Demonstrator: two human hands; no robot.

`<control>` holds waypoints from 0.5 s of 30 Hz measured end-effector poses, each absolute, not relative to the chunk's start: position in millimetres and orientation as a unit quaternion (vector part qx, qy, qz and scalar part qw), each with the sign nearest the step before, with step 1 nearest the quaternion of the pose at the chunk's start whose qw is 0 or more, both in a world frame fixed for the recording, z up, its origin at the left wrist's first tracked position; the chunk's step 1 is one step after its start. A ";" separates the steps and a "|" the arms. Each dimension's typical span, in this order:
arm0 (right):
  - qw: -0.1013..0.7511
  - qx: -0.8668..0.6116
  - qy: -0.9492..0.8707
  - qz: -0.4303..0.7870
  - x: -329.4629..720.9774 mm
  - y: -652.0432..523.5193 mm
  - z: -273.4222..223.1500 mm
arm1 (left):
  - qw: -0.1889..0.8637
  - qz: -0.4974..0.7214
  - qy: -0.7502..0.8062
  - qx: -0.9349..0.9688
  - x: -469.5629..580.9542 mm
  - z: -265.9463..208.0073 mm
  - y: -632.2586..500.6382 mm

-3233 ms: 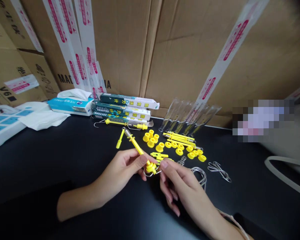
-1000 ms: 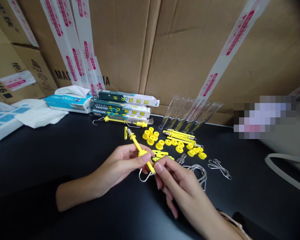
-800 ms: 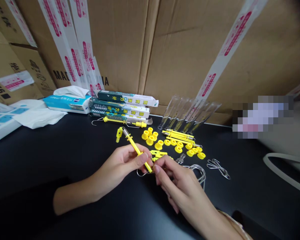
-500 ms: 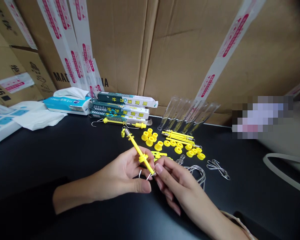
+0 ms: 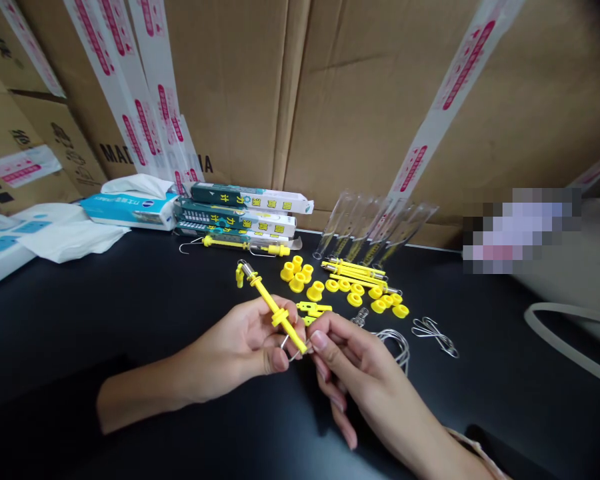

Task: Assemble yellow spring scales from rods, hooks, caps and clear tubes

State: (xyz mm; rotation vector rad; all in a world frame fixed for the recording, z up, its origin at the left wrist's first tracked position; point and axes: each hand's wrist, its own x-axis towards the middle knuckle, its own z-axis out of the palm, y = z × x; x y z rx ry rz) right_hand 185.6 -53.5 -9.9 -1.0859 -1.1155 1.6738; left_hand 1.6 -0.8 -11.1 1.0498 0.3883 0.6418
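Observation:
My left hand [image 5: 235, 343] holds a yellow spring-scale rod [image 5: 266, 297], tilted with its top end up and to the left. A collar sits partway along it, and a metal spring and a small yellow piece [image 5: 239, 275] are at the top. At the rod's lower end my right hand [image 5: 363, 367] pinches a thin wire hook [image 5: 295, 357] between thumb and fingers; part of the hook is hidden by the fingertips. Its bent end shows near my left thumb. Flat yellow parts [image 5: 314, 308] lie just behind my hands.
Several yellow caps [image 5: 315, 290], yellow rods [image 5: 355, 270] and clear tubes [image 5: 357, 227] stand or lie behind. Wire hooks [image 5: 434, 337] are at the right. An assembled spring scale [image 5: 230, 244] lies before boxes [image 5: 245, 218]. A tissue pack [image 5: 130, 208] is back left, cardboard [image 5: 230, 80] behind.
The rod and my left hand have shifted slightly left. The wire hook has turned at the rod's lower end, and my left thumb has drawn back a little.

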 end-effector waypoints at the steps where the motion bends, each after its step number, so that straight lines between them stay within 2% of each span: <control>1: 0.414 -0.433 -0.445 0.666 185.7 -53.9 -9.9 | 0.799 0.300 0.178 0.490 1.7 -11.0 -0.1; 8: 0.419 -0.437 -0.453 0.654 185.4 -53.7 -9.6 | 0.798 0.301 0.178 0.491 2.5 -12.7 -0.3; 15: 0.403 -0.461 -0.524 0.593 191.9 -53.1 -10.9 | 0.784 0.318 0.187 0.499 3.5 -13.2 -6.4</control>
